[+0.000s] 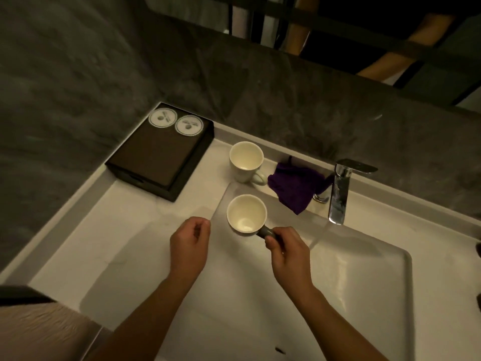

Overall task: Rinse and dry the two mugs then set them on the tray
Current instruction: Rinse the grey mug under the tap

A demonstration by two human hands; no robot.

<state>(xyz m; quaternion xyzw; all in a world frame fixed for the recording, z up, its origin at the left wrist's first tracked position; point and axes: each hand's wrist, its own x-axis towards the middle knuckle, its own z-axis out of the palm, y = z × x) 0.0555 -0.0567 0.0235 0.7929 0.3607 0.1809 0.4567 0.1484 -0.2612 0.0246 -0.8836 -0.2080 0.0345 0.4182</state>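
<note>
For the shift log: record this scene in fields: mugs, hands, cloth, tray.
held mug: upright over the sink
right hand: grip on the held mug's handle
left hand: loosely curled, holding nothing
second mug: upright on the counter, beside the cloth
cloth: purple, crumpled by the faucet
tray: dark, left of the sink, no mugs on it

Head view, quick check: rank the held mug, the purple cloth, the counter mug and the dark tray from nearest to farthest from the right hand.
1. The held mug, its handle gripped by the right hand.
2. The purple cloth, straight behind the hand.
3. The counter mug, farther back, left of the cloth.
4. The dark tray, in the far back-left corner.
</note>
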